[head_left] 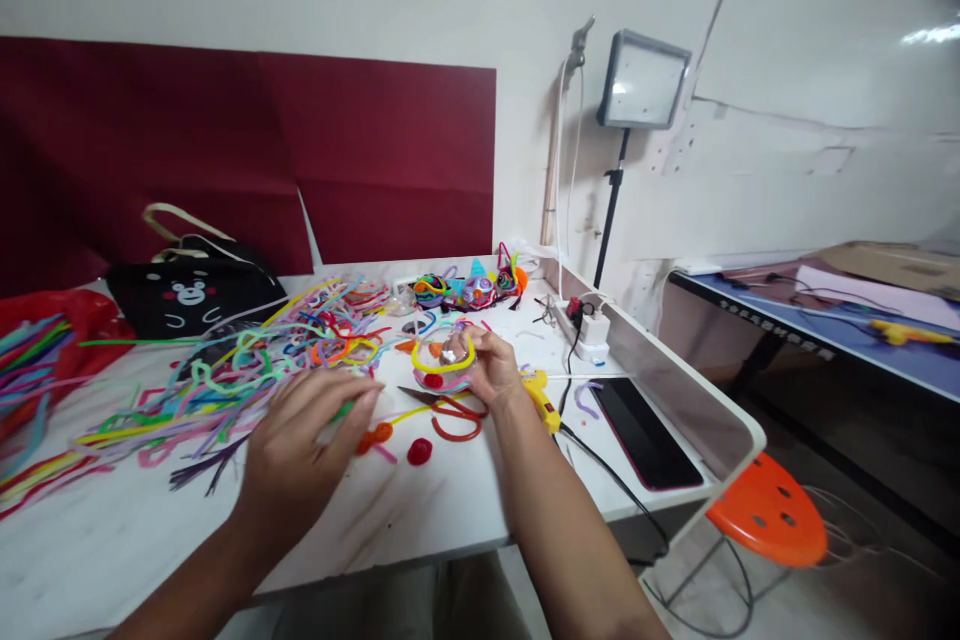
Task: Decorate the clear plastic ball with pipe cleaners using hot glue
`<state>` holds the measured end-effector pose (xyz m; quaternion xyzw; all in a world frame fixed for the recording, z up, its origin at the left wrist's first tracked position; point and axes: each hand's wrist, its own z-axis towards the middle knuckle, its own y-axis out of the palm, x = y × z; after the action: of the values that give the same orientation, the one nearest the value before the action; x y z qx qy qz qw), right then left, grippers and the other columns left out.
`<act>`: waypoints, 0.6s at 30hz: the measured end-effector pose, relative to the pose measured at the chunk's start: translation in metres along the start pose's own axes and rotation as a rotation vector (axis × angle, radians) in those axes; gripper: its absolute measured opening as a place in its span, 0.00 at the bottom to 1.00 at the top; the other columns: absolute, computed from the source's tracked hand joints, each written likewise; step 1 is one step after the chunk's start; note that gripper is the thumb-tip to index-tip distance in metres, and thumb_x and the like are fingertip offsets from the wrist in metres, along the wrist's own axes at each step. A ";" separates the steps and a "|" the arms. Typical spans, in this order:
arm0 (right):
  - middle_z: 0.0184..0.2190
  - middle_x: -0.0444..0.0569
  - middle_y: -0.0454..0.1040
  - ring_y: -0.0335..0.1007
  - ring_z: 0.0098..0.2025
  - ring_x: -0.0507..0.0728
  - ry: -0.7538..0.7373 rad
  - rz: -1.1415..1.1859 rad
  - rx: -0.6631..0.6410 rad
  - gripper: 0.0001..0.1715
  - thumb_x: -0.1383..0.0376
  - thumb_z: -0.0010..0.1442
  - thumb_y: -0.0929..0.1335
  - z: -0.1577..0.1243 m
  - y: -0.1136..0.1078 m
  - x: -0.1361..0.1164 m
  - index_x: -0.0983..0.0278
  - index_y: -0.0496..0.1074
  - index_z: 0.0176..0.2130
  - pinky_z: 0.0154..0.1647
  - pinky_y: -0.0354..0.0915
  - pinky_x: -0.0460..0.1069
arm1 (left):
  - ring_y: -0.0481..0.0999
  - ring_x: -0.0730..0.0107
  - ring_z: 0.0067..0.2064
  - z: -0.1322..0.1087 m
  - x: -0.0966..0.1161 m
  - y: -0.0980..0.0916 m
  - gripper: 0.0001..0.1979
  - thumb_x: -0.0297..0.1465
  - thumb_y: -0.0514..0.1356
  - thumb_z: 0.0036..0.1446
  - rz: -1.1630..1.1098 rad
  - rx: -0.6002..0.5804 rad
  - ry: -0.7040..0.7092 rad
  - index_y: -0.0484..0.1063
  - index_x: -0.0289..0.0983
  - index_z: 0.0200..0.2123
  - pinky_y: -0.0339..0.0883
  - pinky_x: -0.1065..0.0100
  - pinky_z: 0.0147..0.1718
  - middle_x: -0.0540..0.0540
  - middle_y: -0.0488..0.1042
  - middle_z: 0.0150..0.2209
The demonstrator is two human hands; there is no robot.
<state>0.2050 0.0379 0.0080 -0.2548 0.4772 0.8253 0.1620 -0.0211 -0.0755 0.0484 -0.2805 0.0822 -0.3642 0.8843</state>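
Observation:
A clear plastic ball [454,352] wrapped with a yellow pipe cleaner [441,369] is held up in my right hand [491,367], whose fingers close around its right side. Pink and red pieces sit low on the ball. Left of it, my left hand [307,445] hovers over the table with thumb and fingertips brought together; anything in the pinch is too small to make out. Beneath the ball lie scissors [450,407] with red-orange handles. A coiled red disc [420,451] and small orange coils [374,437] rest nearer the table's front.
A tangled heap of pipe cleaners [300,350] spreads across the left. Finished-looking colourful balls [480,290] stand at the back. A yellow glue gun [541,400], a phone [646,432] and a power strip [592,330] lie right. A black bag [191,295] sits back left.

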 end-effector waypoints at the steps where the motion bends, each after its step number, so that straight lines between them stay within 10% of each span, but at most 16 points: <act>1: 0.18 0.45 0.66 0.60 0.24 0.54 -0.003 -0.009 0.003 0.05 0.65 0.40 0.65 0.000 0.000 0.000 0.64 0.70 0.18 0.30 0.63 0.50 | 0.75 0.62 0.40 0.019 0.008 0.005 0.05 0.28 0.58 0.61 -0.031 -0.004 0.034 0.72 0.39 0.40 0.66 0.60 0.44 0.46 0.77 0.37; 7: 0.18 0.46 0.68 0.62 0.25 0.54 0.007 -0.060 0.025 0.04 0.66 0.39 0.66 -0.001 0.001 -0.001 0.64 0.70 0.20 0.31 0.62 0.49 | 0.74 0.62 0.39 0.085 0.016 0.035 0.09 0.30 0.54 0.65 -0.027 -0.188 0.289 0.74 0.38 0.41 0.61 0.60 0.42 0.46 0.77 0.36; 18: 0.19 0.45 0.68 0.63 0.25 0.54 0.010 -0.092 0.066 0.03 0.67 0.43 0.65 -0.004 0.004 -0.001 0.63 0.67 0.20 0.33 0.64 0.49 | 0.71 0.61 0.37 0.096 -0.001 0.046 0.14 0.27 0.48 0.66 0.191 -0.338 0.542 0.73 0.37 0.36 0.59 0.55 0.46 0.45 0.73 0.32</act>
<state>0.2050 0.0330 0.0097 -0.2749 0.4929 0.7995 0.2059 0.0391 -0.0063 0.1018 -0.3070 0.3995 -0.3223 0.8014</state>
